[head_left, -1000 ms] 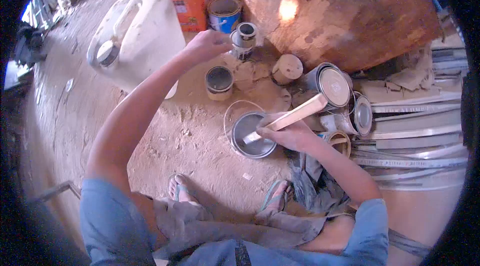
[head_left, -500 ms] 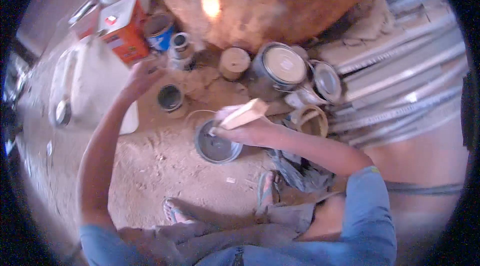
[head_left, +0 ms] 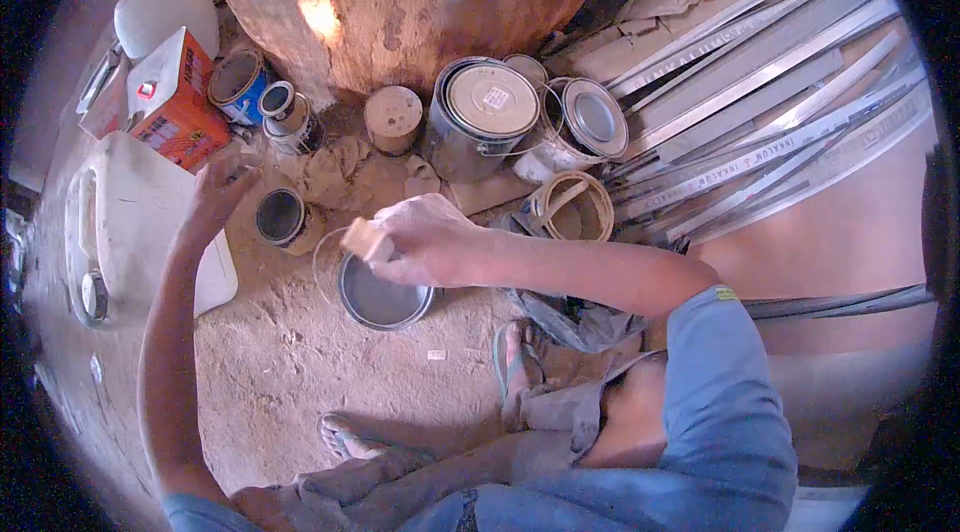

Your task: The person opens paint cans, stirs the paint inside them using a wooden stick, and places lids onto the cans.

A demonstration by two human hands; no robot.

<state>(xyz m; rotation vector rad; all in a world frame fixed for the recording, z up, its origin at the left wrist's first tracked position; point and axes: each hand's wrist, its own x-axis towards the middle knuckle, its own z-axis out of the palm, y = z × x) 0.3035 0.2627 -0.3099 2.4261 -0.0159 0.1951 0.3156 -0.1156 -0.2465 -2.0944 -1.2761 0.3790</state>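
My right hand (head_left: 435, 240) is closed around a pale piece of wood (head_left: 366, 238), whose end sticks out past my fingers. Directly below it stands a round metal can (head_left: 387, 307) with grey contents and a thin wire handle. My left hand (head_left: 217, 190) is raised between the white plastic jerrycan (head_left: 150, 222) and a small open can (head_left: 281, 216). Its fingers are curled together near a small dark thing that I cannot make out. An orange-red square tin (head_left: 178, 112) stands just beyond that hand.
Behind are a blue paint can (head_left: 237, 82), a lidded metal bucket (head_left: 490, 107), a round tub (head_left: 578, 210) and a large brown rounded surface (head_left: 420, 7). Long metal strips (head_left: 760, 92) lie at the right. My sandalled feet (head_left: 515, 357) are near the can.
The view has shifted, so the surroundings sit further left and lower detail is sharper. My right hand has turned the wood, so its end now points at the left. My left hand stays raised.
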